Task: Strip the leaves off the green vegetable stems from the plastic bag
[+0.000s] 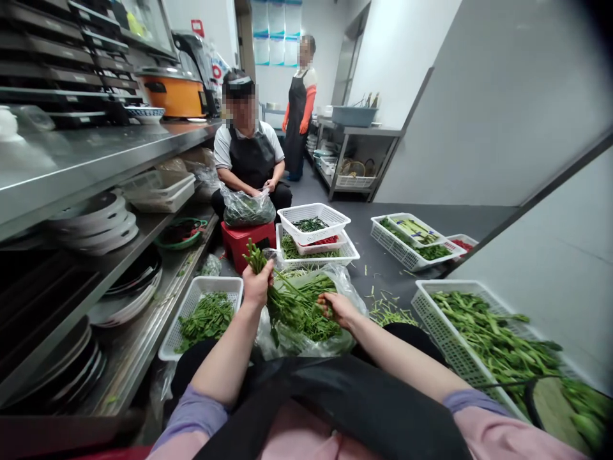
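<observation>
My left hand (257, 284) is closed around a bunch of leafy green stems (256, 255), whose cut ends stick up above the fist and whose leaves hang down to the right. Below it, a clear plastic bag (347, 287) lies open between my knees, full of the same leafy greens (311, 322). My right hand (341, 310) is at the right side of these greens, its fingers curled in against the leaves. Whatever lies between those fingertips is too small to make out. To the left of the bag stands a white basket (239, 287) with picked greens (208, 316).
Ahead, a person (249, 153) sits at a bag of greens on a red stool (244, 243); another stands behind. Stacked white baskets (313, 211) are in front. More baskets (416, 291) of vegetables stand right. Metal shelves (158, 306) with plates run along the left. Loose stems (390, 310) litter the floor.
</observation>
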